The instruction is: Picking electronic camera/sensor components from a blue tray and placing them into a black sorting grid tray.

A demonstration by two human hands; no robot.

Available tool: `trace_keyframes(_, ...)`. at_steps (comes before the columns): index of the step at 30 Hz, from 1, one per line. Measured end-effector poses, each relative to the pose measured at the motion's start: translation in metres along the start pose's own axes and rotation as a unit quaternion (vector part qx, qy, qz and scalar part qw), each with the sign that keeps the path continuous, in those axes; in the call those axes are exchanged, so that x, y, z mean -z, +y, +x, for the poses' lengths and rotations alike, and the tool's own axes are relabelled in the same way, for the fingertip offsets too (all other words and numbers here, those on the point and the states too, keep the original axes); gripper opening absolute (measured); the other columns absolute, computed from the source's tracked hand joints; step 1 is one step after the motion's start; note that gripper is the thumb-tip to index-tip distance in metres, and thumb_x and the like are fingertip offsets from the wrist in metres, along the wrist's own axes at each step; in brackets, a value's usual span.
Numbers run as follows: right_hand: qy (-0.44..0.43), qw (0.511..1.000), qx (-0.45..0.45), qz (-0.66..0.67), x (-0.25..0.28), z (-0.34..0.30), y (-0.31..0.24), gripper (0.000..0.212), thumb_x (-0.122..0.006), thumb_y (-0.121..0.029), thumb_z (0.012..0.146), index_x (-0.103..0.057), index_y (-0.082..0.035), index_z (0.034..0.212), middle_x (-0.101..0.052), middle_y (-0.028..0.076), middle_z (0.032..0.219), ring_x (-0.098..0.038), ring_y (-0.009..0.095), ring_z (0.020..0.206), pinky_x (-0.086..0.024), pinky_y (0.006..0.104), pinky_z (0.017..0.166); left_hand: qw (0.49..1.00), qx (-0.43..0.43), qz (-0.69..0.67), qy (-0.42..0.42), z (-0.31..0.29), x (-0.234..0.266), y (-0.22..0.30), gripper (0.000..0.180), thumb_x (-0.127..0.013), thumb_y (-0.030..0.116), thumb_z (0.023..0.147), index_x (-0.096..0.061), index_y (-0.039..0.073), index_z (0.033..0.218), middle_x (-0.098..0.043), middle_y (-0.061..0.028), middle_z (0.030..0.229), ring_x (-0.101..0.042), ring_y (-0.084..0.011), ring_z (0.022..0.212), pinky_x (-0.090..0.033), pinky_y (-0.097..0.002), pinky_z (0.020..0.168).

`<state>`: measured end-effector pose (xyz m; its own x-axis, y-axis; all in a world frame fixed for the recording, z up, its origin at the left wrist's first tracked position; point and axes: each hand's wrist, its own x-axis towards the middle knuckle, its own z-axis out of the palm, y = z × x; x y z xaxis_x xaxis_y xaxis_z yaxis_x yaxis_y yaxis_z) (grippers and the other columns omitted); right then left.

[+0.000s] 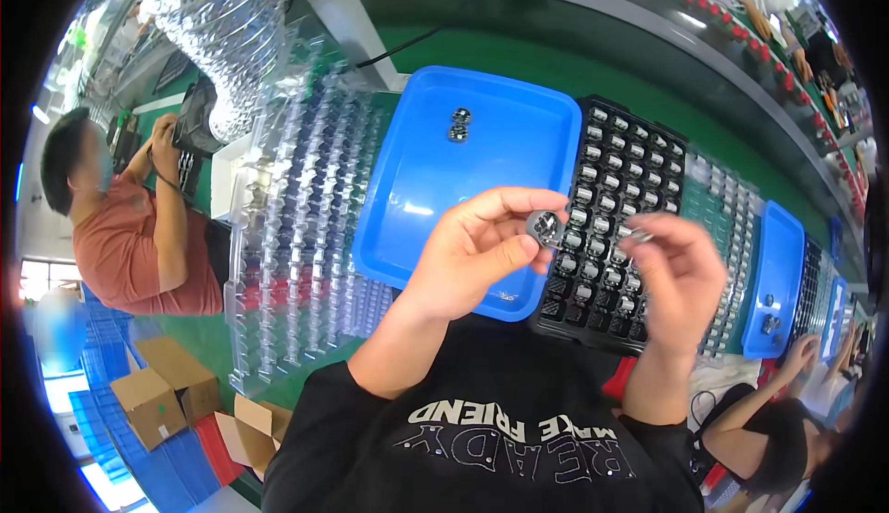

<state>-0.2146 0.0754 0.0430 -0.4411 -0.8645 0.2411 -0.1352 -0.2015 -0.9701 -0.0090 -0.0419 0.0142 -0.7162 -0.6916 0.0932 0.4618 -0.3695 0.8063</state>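
My left hand point(468, 249) pinches a small round metal part point(544, 228) between thumb and fingers; its dark, silvery inside faces me. My right hand point(681, 268), a little blurred, is closed on a small silvery piece point(637, 234) at its fingertips, apart from the left hand's part. Both hands are raised, the left over the right edge of a blue tray point(407, 175), the right over a black compartment tray point(607, 337). Several shiny metal cylinders stand in the black tray's cells. Two small round metal parts point(459, 124) lie in the blue tray.
Stacked clear plastic trays point(306, 189) stand to the left, with more clear trays point(727, 226) to the right. Beyond those is another blue tray point(778, 272). A co-worker point(139, 244) is at the far left. Cardboard boxes point(162, 397) sit at the lower left.
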Motion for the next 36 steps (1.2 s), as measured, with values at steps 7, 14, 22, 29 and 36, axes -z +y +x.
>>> trace_keyframes(7, -0.059, 0.961, 0.191, -0.190, -0.035, 0.003, -0.011, 0.030, -0.087, -0.002, 0.074, -0.075, 0.001, 0.101, -0.073, 0.012, 0.095, -0.069, 0.021, 0.085, -0.055, 0.0305, 0.076, 0.999, 0.010, 0.035, -0.030, -0.006, -0.011, -0.003, 0.042, -0.067, 0.009, 0.099, -0.057, -0.007, 0.137, -0.067, -0.0149, 0.124, -0.067, -0.0195, 0.104, -0.056, -0.0344, 0.091)
trace_keyframes(14, -0.039, 0.958, 0.195, -0.206, -0.040, 0.000, -0.007, 0.032, -0.089, -0.008, 0.071, -0.076, 0.000, 0.099, -0.073, 0.011, 0.092, -0.068, 0.023, 0.082, -0.054, 0.0319, 0.074, 0.999, -0.009, 0.034, -0.025, -0.004, -0.013, -0.006, 0.041, -0.066, 0.008, 0.100, -0.057, -0.008, 0.137, -0.065, -0.0145, 0.129, -0.063, -0.0217, 0.117, -0.052, -0.0349, 0.099)
trace_keyframes(22, -0.055, 0.928, 0.231, -0.286, -0.036, -0.006, -0.005, 0.035, -0.089, -0.004, 0.069, -0.076, -0.001, 0.101, -0.073, 0.012, 0.093, -0.070, 0.023, 0.082, -0.057, 0.0306, 0.069, 0.996, 0.004, 0.084, -0.031, -0.005, -0.011, -0.006, 0.038, -0.066, 0.004, 0.099, -0.059, -0.007, 0.134, -0.066, -0.0125, 0.127, -0.064, -0.0186, 0.113, -0.052, -0.0324, 0.096)
trace_keyframes(29, -0.040, 0.999, -0.014, -0.035, -0.026, -0.011, 0.016, 0.015, -0.075, 0.010, 0.082, -0.067, 0.003, 0.092, -0.070, 0.013, 0.103, -0.068, 0.017, 0.092, -0.058, 0.0294, 0.079, 0.975, 0.018, 0.220, 0.029, 0.001, -0.021, -0.019, 0.036, -0.068, -0.002, 0.092, -0.065, -0.001, 0.128, -0.069, -0.0105, 0.119, -0.067, -0.0175, 0.106, -0.054, -0.0321, 0.094)
trace_keyframes(36, -0.095, 0.923, -0.004, -0.374, 0.018, -0.016, 0.016, 0.010, -0.073, 0.005, 0.081, -0.066, 0.000, 0.087, -0.070, 0.011, 0.093, -0.069, 0.023, 0.081, -0.055, 0.0322, 0.076, 0.606, -0.134, 0.759, 0.196, 0.085, 0.064, -0.005, 0.044, -0.080, 0.014, 0.081, -0.067, 0.000, 0.121, -0.069, -0.0193, 0.120, -0.066, -0.0383, 0.110, -0.053, -0.0451, 0.096)
